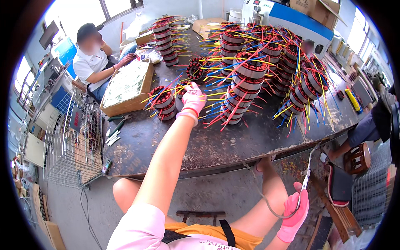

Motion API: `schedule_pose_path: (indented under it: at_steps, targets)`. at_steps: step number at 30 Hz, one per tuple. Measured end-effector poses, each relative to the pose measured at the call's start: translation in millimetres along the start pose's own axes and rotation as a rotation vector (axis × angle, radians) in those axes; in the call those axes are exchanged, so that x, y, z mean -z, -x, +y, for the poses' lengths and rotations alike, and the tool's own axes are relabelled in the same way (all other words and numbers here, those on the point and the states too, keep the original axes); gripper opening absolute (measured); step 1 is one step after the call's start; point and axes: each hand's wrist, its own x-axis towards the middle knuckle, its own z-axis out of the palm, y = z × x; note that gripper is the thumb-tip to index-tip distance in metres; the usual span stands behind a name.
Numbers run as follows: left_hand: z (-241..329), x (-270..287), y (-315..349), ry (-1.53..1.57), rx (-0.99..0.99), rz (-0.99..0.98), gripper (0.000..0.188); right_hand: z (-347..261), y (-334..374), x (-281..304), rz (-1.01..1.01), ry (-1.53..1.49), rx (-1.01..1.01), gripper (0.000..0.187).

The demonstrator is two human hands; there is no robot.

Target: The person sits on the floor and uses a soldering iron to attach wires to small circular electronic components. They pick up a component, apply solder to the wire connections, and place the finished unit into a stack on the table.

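My left hand [193, 100], in a pink glove, reaches over the table with its fingers closed about a small motor stator [181, 88] that it partly hides. Beside it on the left stands a short stack of wound stators [162, 104] with coloured leads. Another stator [195, 70] lies tilted just beyond the hand. To the right rises a taller stator stack [241, 93], its yellow, blue and red wires spreading toward my wrist. My right hand [295, 210], also gloved in pink, grips a slim metal tool [306, 177] with a long bent neck and a trailing grey hose or cord, below the table edge.
More stator stacks [302, 93] crowd the dark table [216, 143]. An open carton [129, 87] of white pieces sits at the left, near green-handled pliers [118, 124]. Across the left corner sits a person [93, 62]. A wire cage [75, 146] and wooden stool [357, 158] flank me.
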Motion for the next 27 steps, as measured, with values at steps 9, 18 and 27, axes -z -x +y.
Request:
schedule_pose_path:
  at_steps: [9, 18, 27]
  targets:
    - [-29.2, 3.1, 35.0, 0.012, -0.277, 0.051, 0.062, 8.5, 2.4, 8.0, -0.121, -0.003, 0.026, 0.041]
    - [-103.5, 72.0, 116.4, 0.179, -0.785, -0.195, 0.038, -1.0, 20.2, 7.0, -0.133, 0.008, -0.002, 0.041]
    - [-129.7, 159.5, 197.9, 0.202, -0.332, -0.302, 0.048, -13.6, 36.0, -0.9, -0.079, -0.131, -0.091, 0.042]
